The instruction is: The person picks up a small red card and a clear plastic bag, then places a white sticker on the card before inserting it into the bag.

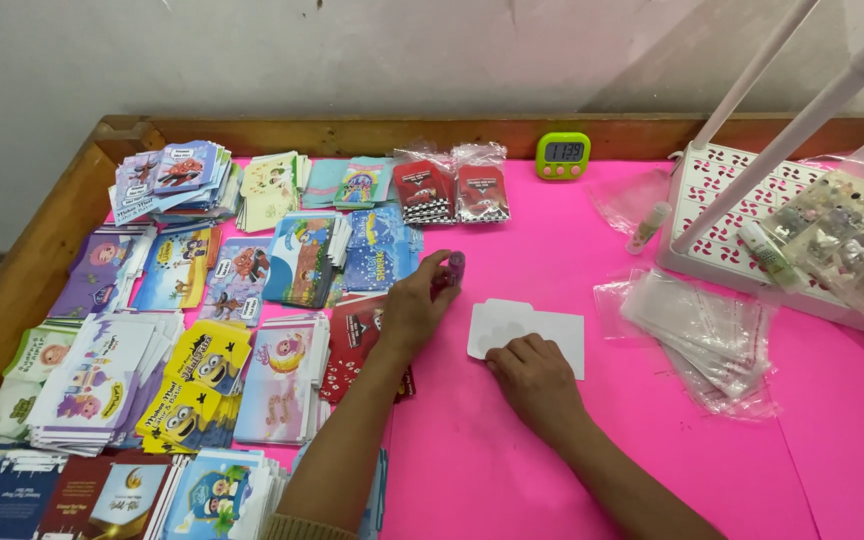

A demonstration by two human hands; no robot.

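The right hand [535, 378] lies palm down on the pink desk [512, 470], fingers curled and pressed on the near edge of a white card [542, 330]. The card lies flat, partly under the fingertips and extending away from them.

The left hand [419, 300] is just left of the card, apart from it. Its thumb and fingers pinch a small purple object [456, 264] at the fingertips; what the object is cannot be determined. The left forearm passes over a red card stack [352, 340].

Left of the left hand, stacks of printed cards [192, 360] cover the desk in rows, overlapping one another. Nearest are dark blue and red stacks [42, 495]; beyond them are yellow stacks [197, 385] and pale ones with cartoon figures.

Right of the right hand, a pile of clear plastic sleeves [697, 320] lies on the desk, well apart from the card.

Beyond the left hand, two clear bags of red cards [452, 190] lie side by side. Beyond the white card, a green digital timer [563, 155] stands near the wooden rim [352, 132] of the desk.

Far right of the right hand, a white perforated tray [722, 230] sits on the desk with white rods [762, 130] rising from it at a slant. A clear box of small trinkets [852, 245] rests on the tray's right part.
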